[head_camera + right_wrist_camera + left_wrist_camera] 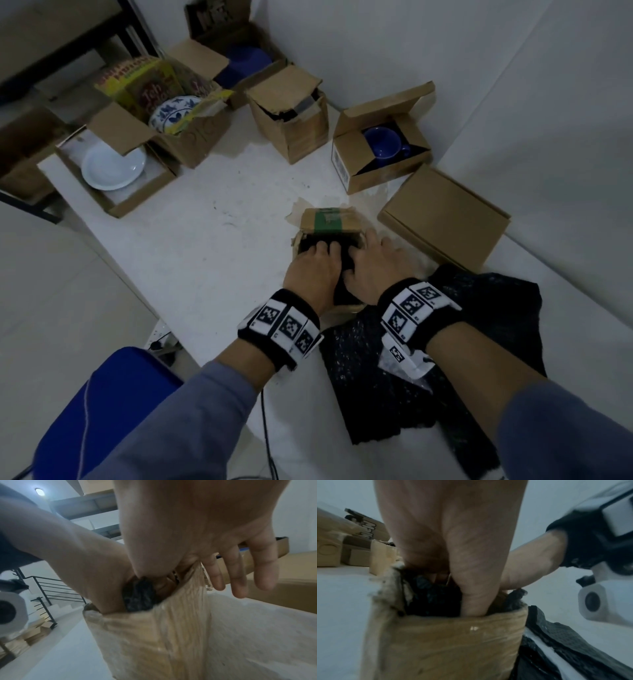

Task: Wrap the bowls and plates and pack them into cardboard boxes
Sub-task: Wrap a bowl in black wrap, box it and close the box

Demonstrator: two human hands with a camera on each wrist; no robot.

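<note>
Worn matt cardboard box (453, 642); crinkled black plastic wrap (428, 370); glossy white plate (113, 166).

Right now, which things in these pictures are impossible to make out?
- What the black wrap holds: head view, hidden by the wrap and both hands.
- Left hand fingertips: left wrist view, buried in the small box.
- Tall box contents: head view, too dark.
- Flat closed box contents: lid shut.

The right hand (197, 524) fills twelve o'clock, thumb dipping into the worn cardboard box (154, 635) at centre — three fingers (236, 574) hang outside its wall toward three o'clock. The left hand (82, 561) reaches in from nine o'clock, touching a black wrapped bundle (139, 599) inside.
</note>
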